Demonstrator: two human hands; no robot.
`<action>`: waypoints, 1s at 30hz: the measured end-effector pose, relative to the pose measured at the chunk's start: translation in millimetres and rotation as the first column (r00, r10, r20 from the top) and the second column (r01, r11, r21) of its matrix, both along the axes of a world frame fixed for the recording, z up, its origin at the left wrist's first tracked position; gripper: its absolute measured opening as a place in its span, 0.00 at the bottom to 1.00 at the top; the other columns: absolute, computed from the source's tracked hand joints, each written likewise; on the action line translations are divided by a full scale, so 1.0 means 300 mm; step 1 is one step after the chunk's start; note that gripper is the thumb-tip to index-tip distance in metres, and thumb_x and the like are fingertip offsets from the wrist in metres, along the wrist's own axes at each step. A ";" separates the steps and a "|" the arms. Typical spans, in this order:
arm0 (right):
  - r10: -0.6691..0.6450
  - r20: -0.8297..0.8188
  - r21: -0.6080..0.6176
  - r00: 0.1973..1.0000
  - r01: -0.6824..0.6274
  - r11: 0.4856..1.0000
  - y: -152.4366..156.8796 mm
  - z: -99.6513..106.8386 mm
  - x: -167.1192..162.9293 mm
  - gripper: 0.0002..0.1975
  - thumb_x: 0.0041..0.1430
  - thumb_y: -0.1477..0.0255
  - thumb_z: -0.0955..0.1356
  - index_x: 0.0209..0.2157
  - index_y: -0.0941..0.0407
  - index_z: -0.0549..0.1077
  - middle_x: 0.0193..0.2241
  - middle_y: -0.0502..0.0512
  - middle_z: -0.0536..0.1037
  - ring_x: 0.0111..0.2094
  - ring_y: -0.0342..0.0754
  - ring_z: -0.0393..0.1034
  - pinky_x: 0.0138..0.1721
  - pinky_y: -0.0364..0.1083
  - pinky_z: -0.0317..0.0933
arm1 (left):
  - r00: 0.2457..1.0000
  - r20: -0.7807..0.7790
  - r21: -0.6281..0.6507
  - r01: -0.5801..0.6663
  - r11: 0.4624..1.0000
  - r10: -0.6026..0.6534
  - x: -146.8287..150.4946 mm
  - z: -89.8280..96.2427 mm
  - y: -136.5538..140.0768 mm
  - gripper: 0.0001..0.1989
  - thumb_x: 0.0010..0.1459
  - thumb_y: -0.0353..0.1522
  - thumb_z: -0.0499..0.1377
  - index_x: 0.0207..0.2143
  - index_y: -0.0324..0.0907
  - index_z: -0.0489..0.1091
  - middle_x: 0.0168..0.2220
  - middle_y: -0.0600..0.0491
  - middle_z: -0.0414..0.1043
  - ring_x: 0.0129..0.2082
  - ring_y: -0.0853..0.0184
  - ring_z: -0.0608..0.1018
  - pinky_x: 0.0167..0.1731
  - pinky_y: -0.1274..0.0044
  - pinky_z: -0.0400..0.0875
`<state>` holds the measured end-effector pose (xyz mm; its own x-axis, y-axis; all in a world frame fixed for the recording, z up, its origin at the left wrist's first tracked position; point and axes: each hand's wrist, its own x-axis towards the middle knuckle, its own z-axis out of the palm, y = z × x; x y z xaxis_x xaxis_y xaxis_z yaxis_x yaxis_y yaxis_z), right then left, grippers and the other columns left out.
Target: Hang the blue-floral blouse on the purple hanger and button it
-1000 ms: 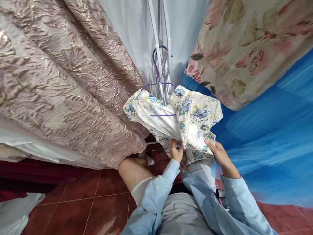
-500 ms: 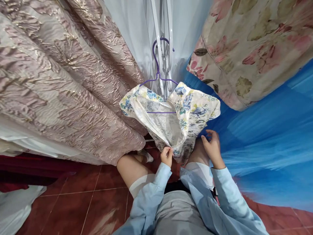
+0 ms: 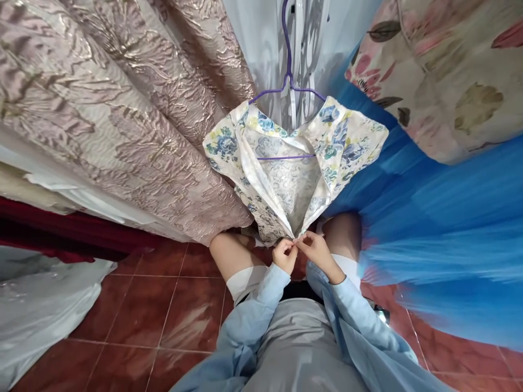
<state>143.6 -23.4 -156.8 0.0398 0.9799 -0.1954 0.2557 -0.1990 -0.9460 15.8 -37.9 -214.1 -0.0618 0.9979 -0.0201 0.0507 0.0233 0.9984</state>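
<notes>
A cream floral dress (image 3: 355,144) with blue and yellow flowers hangs on a purple hanger (image 3: 288,76). Its front gapes in a V, so the pale lining and the hanger's lower bar show inside. At the bottom of that V, my left hand (image 3: 285,255) pinches the edge of the opening. My right hand (image 3: 318,251) meets it there, thumb and finger closed on the other edge at the same point. The fingertips hide whatever small fastening may be between them. Below the hands, the lower part of the dress is mostly out of sight.
Pink-and-gold embossed fabric (image 3: 134,109) drapes along the left. On the right hang a blue tulle skirt (image 3: 445,218) and a beige floral garment (image 3: 453,81). White metal rack bars (image 3: 300,49) stand behind the hanger. Whitish cloth (image 3: 49,305) lies low at left over red tiles (image 3: 134,310).
My right hand has come in from the right side and now pinches the dress beside my left hand. The dress opening is drawn into a more even V, and the view has tilted down.
</notes>
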 end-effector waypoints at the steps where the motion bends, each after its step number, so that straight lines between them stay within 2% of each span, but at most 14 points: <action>1: -0.017 0.045 -0.003 0.999 0.017 1.000 -0.007 -0.004 0.002 0.15 0.55 0.59 0.72 0.26 0.57 0.75 0.24 0.53 0.78 0.27 0.47 0.70 0.31 0.44 0.60 | 1.000 -0.005 0.011 -0.013 1.000 0.013 0.005 -0.002 -0.009 0.13 0.59 0.40 0.61 0.29 0.41 0.68 0.22 0.56 0.70 0.22 0.70 0.72 0.26 0.79 0.68; 8: 0.001 0.093 0.027 0.996 -0.004 1.000 -0.059 0.001 0.001 0.17 0.59 0.57 0.68 0.25 0.56 0.75 0.24 0.56 0.79 0.25 0.48 0.69 0.29 0.45 0.59 | 0.997 -0.083 0.080 0.009 0.997 -0.003 0.008 0.029 -0.048 0.08 0.59 0.37 0.61 0.30 0.42 0.70 0.23 0.56 0.69 0.23 0.70 0.72 0.27 0.78 0.67; 12: -0.042 0.107 0.075 0.993 0.034 0.997 -0.076 0.008 0.000 0.18 0.60 0.57 0.67 0.25 0.55 0.74 0.24 0.56 0.79 0.26 0.49 0.70 0.30 0.45 0.60 | 0.987 -0.160 0.198 0.036 0.980 -0.004 -0.005 0.058 -0.048 0.03 0.56 0.31 0.61 0.34 0.42 0.72 0.32 0.51 0.73 0.31 0.67 0.75 0.33 0.76 0.70; 14: -0.036 0.079 0.075 0.996 0.030 0.997 -0.082 0.007 -0.002 0.18 0.61 0.57 0.67 0.26 0.56 0.73 0.24 0.56 0.79 0.26 0.49 0.71 0.30 0.45 0.60 | 0.984 -0.176 0.266 0.041 0.963 0.007 -0.009 0.064 -0.043 0.09 0.52 0.28 0.62 0.38 0.43 0.72 0.39 0.48 0.73 0.38 0.64 0.76 0.37 0.75 0.71; 16: -0.021 0.052 0.062 0.998 0.017 0.998 -0.086 0.006 -0.005 0.17 0.61 0.58 0.67 0.26 0.56 0.73 0.24 0.55 0.78 0.26 0.48 0.70 0.30 0.45 0.60 | 0.982 -0.189 0.288 0.046 0.956 0.009 -0.010 0.064 -0.036 0.14 0.51 0.26 0.61 0.42 0.43 0.71 0.43 0.47 0.72 0.41 0.62 0.76 0.39 0.74 0.72; 19: -0.013 0.021 0.064 1.000 0.012 0.998 -0.089 0.008 -0.005 0.14 0.60 0.60 0.67 0.28 0.56 0.74 0.26 0.55 0.79 0.27 0.49 0.71 0.32 0.45 0.62 | 0.972 -0.234 0.266 0.069 0.961 -0.005 -0.007 0.056 -0.024 0.13 0.54 0.28 0.60 0.43 0.44 0.71 0.39 0.48 0.74 0.40 0.62 0.76 0.41 0.72 0.72; 23: 0.049 -0.098 0.055 0.994 -0.044 0.998 -0.099 0.012 0.007 0.14 0.59 0.59 0.69 0.29 0.57 0.75 0.28 0.55 0.80 0.30 0.49 0.72 0.34 0.45 0.64 | 0.967 -0.253 0.231 0.051 0.972 0.009 -0.006 0.036 -0.021 0.05 0.56 0.30 0.59 0.37 0.44 0.72 0.34 0.50 0.75 0.37 0.62 0.77 0.42 0.72 0.72; 25: 0.098 -0.191 0.011 0.977 -0.097 0.995 -0.103 0.013 0.009 0.16 0.59 0.58 0.69 0.27 0.57 0.74 0.25 0.54 0.79 0.28 0.47 0.71 0.32 0.44 0.63 | 0.960 -0.278 0.224 0.032 0.974 0.033 -0.009 0.030 -0.024 0.02 0.57 0.30 0.59 0.32 0.44 0.72 0.31 0.51 0.74 0.34 0.63 0.76 0.40 0.72 0.71; 27: 0.110 -0.245 -0.039 0.963 -0.124 0.992 -0.096 0.022 0.004 0.18 0.59 0.58 0.69 0.24 0.57 0.73 0.20 0.52 0.75 0.23 0.45 0.67 0.28 0.43 0.61 | 0.952 -0.304 0.231 0.027 0.973 0.046 -0.013 0.028 -0.026 0.04 0.56 0.30 0.59 0.27 0.44 0.70 0.27 0.53 0.72 0.31 0.64 0.75 0.38 0.73 0.70; 30: 0.062 -0.260 -0.075 0.964 -0.084 0.994 -0.052 0.074 -0.015 0.17 0.57 0.61 0.69 0.20 0.57 0.72 0.14 0.49 0.71 0.18 0.42 0.61 0.25 0.43 0.57 | 0.948 -0.315 0.252 0.030 0.967 0.053 -0.016 0.030 -0.021 0.06 0.55 0.29 0.60 0.25 0.44 0.69 0.26 0.53 0.72 0.30 0.64 0.75 0.37 0.73 0.70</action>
